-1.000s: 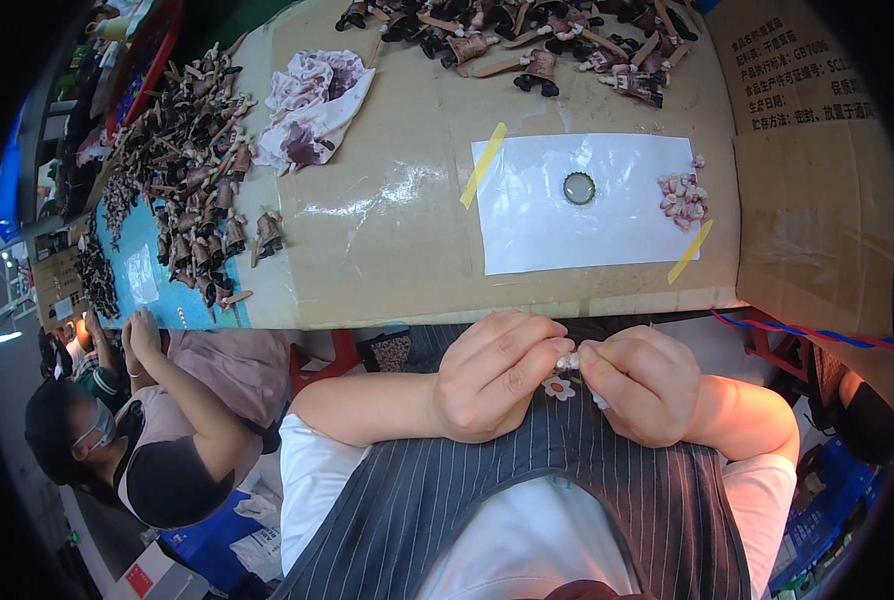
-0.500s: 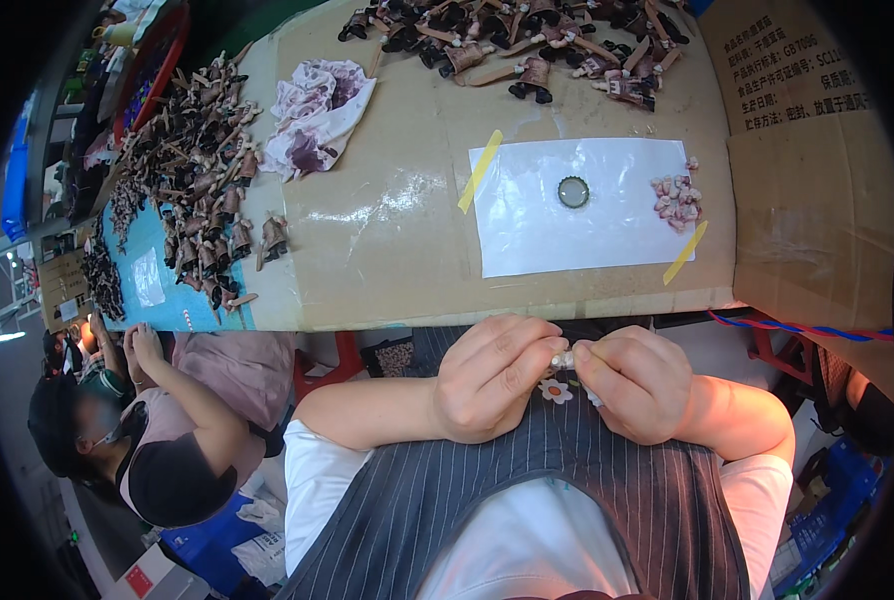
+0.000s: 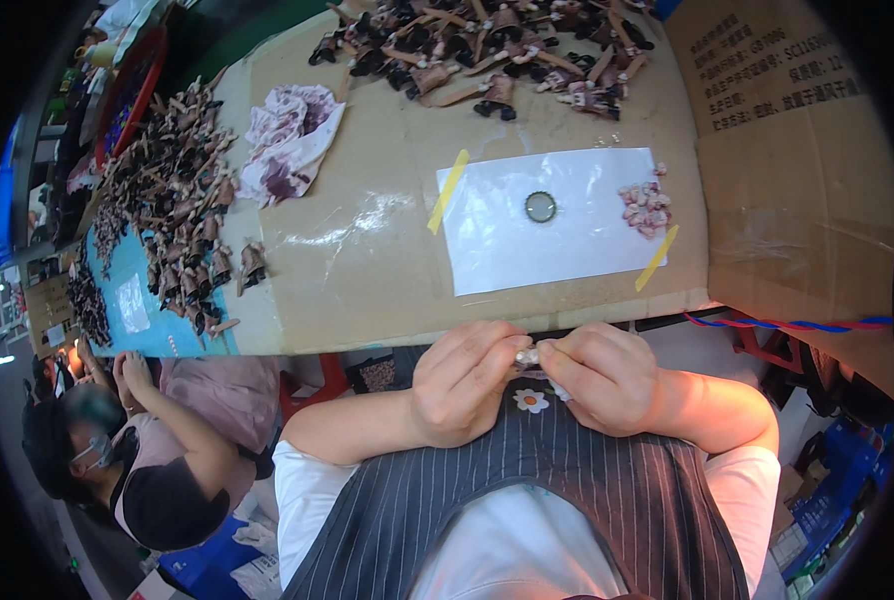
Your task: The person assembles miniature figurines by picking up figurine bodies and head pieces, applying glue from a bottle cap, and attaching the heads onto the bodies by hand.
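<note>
Close to my chest, at the table's near edge, my left hand (image 3: 467,385) and my right hand (image 3: 604,380) meet with fingertips pinched. Between them is a small whitish piece (image 3: 528,356), mostly covered by the fingers, so its exact kind is unclear. A bit of white material (image 3: 560,392) shows below my right fingers. On the table beyond, a white paper sheet (image 3: 497,250) is held down by yellow tape strips. A round metal bottle cap (image 3: 540,207) lies on the sheet, and a cluster of small pinkish-white pieces (image 3: 646,208) sits at its right edge.
Piles of small brown figures on wooden sticks (image 3: 497,45) cover the table's far side and left (image 3: 182,200). A stained cloth (image 3: 292,145) lies between. Cardboard boxes (image 3: 797,200) stand at the right. A co-worker (image 3: 167,440) sits at the left.
The whole view has shifted, so the table and its things appear farther left and the near things slightly lower. My hands stay pinched together around the small piece.
</note>
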Demonstrator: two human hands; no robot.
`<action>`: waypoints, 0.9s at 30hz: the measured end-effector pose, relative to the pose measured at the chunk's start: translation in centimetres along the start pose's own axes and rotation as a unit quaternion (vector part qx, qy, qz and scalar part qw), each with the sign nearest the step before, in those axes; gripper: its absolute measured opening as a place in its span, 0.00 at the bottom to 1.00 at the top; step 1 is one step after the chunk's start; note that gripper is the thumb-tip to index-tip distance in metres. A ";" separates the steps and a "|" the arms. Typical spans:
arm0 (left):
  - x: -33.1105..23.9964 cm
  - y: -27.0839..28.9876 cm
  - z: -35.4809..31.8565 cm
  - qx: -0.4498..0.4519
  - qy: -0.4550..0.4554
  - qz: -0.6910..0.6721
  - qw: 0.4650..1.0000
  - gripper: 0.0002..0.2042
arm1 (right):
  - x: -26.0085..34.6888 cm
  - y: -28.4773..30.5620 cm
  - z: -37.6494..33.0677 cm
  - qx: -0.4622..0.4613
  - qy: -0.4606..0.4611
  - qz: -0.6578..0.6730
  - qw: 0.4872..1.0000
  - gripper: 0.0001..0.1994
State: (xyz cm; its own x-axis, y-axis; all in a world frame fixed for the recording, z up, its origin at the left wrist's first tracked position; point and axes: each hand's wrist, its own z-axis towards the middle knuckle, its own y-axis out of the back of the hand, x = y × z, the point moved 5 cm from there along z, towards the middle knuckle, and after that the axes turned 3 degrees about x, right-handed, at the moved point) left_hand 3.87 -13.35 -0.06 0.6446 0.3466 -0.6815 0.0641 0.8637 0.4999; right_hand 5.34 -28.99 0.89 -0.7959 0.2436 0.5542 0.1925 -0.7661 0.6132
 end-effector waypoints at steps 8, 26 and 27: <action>2.9 -0.1 -0.4 0.055 0.104 -0.028 0.993 0.13 | -1.7 -0.7 0.2 0.013 -0.086 0.010 0.996 0.19; 8.2 5.7 9.0 -0.003 0.139 0.167 0.976 0.13 | -9.2 4.1 -5.6 -0.086 -0.495 -0.239 0.831 0.10; 9.2 4.5 10.7 0.004 0.135 0.204 0.970 0.12 | -9.0 4.0 -5.6 -0.095 -0.486 -0.228 0.839 0.10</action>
State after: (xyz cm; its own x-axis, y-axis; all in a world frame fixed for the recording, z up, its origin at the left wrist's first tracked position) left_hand 18.21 -10.17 1.69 0.3942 0.7425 -0.5416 -0.1472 0.6327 0.7602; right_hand 10.10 -37.55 -4.85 0.0986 0.8359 0.5400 -0.1727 -0.5200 0.8365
